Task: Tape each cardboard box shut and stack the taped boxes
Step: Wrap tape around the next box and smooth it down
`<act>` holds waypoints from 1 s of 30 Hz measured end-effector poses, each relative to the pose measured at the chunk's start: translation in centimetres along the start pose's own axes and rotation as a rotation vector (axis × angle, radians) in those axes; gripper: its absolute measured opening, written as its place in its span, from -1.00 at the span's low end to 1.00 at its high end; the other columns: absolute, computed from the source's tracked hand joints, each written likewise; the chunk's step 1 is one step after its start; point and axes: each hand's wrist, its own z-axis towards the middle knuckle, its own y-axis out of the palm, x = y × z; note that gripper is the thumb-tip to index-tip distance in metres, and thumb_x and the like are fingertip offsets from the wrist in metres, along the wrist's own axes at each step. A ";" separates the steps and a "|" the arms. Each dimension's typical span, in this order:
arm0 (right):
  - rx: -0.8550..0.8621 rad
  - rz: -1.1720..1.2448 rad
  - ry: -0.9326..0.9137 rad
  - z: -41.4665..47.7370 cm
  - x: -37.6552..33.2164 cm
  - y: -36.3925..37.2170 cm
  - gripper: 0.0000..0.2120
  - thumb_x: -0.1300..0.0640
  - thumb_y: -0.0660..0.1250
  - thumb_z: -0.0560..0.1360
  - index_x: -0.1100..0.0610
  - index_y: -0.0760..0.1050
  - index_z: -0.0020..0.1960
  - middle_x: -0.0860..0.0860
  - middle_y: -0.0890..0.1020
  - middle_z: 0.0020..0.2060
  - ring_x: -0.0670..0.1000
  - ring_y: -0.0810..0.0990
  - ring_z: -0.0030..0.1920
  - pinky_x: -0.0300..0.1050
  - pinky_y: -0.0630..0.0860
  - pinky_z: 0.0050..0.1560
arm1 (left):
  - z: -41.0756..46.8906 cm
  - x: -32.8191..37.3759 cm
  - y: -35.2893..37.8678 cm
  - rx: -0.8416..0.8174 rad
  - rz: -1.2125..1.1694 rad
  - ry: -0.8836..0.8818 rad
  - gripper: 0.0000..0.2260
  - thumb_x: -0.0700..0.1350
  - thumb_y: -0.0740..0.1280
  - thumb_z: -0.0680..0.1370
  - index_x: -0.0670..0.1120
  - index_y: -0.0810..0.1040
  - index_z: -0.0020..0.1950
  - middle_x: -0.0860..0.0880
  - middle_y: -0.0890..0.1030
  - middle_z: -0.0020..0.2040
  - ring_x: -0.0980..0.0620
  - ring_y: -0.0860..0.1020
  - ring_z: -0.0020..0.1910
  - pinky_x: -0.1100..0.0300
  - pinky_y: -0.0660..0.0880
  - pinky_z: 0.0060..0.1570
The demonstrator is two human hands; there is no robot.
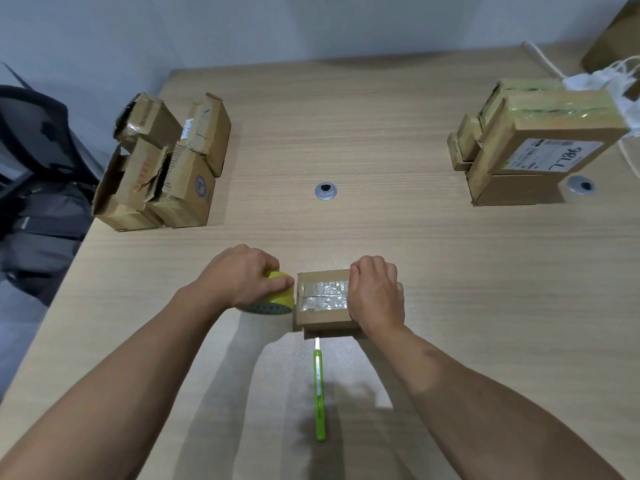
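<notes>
A small cardboard box (pixel 323 299) sits on the table in front of me, its top flaps closed and covered by old clear tape. My right hand (pixel 375 294) rests on the box's right end, fingers curled over the top. My left hand (pixel 242 277) grips a yellow tape roll (pixel 275 301) pressed against the box's left side. A pile of untaped open boxes (pixel 162 168) stands at the far left. A stack of taped boxes (pixel 530 143) with yellowish tape stands at the far right.
A green utility knife (pixel 319 386) lies just below the box, blade toward it. Two round cable grommets (pixel 325 191) (pixel 581 185) sit in the wooden table (pixel 450 271). A dark office chair (pixel 38 161) is beside the left edge. White cables (pixel 602 81) lie at the far right.
</notes>
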 end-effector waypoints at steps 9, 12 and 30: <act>0.009 0.038 0.004 -0.1 -0.2 0.0 -0.78 0.04 0.07 0.70 0.11 0.46 0.12 -0.01 0.50 0.07 0.08 0.41 0.16 -0.01 0.41 0.00 | 0.6 -1.4 2.7 -0.071 0.053 -0.064 -0.59 0.30 0.24 0.56 0.06 0.42 -0.34 0.04 0.48 -0.35 -0.07 0.51 -0.19 0.09 0.37 -0.17; -0.005 0.054 0.007 -0.1 -0.1 -0.3 -0.77 0.03 0.05 0.71 0.09 0.44 0.13 -0.03 0.48 0.08 0.05 0.39 0.17 -0.02 0.42 -0.02 | 0.9 -1.6 3.6 -0.102 0.047 -0.086 -0.61 0.31 0.23 0.57 0.09 0.43 -0.32 0.08 0.46 -0.34 -0.05 0.49 -0.17 0.09 0.32 -0.14; 0.063 0.405 0.085 0.4 2.0 -1.3 -0.83 0.17 0.12 0.68 0.07 0.47 0.00 -0.12 0.51 -0.02 -0.05 0.36 0.10 -0.22 0.25 -0.06 | 0.8 0.2 4.9 0.022 -0.463 -0.079 -0.72 0.24 0.37 0.46 0.07 0.56 -0.30 0.06 0.57 -0.31 0.07 0.52 -0.24 0.15 0.39 -0.24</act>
